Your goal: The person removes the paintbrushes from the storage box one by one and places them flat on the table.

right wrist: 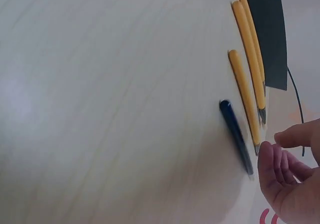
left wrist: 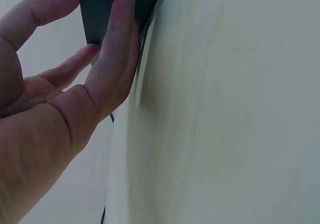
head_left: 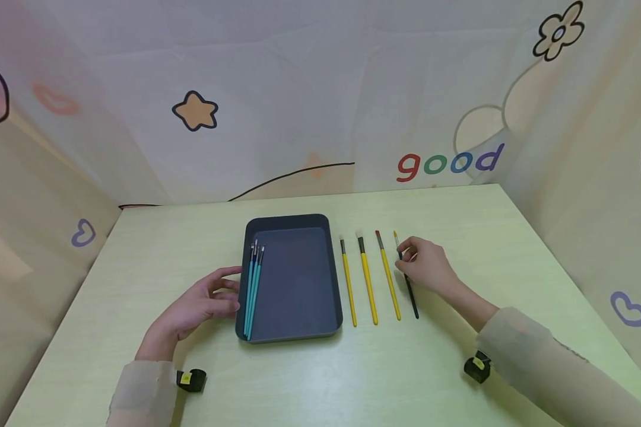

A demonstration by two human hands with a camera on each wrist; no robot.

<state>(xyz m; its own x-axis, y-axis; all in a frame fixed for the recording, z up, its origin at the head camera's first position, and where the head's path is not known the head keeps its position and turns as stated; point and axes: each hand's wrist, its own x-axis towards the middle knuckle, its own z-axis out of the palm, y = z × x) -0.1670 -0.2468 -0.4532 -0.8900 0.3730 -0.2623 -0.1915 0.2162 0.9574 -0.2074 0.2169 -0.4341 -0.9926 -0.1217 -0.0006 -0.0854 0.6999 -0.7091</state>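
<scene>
Fingers and thumb of my left hand [head_left: 207,302] touch the outer left wall of a dark grey rectangular tray [head_left: 299,284]. The left wrist view shows the fingertips against the tray's side [left wrist: 100,14]. Along the tray's left inner side lie slim teal paintbrushes [head_left: 254,290], bristles away from me. My right hand [head_left: 424,264] is over the upper part of a black paintbrush [head_left: 410,293] with yellow bristles, partly covering it. In the right wrist view that black paintbrush [right wrist: 235,134] lies on the table; thumb and forefinger stand apart, with nothing visibly held between them.
Three yellow-handled paintbrushes [head_left: 390,284] lie in a row between the tray and the black one. The pale wooden table [head_left: 310,379] meets a printed cloth backdrop [head_left: 299,107] at its far edge. A small black device [head_left: 192,380] is beside each sleeve.
</scene>
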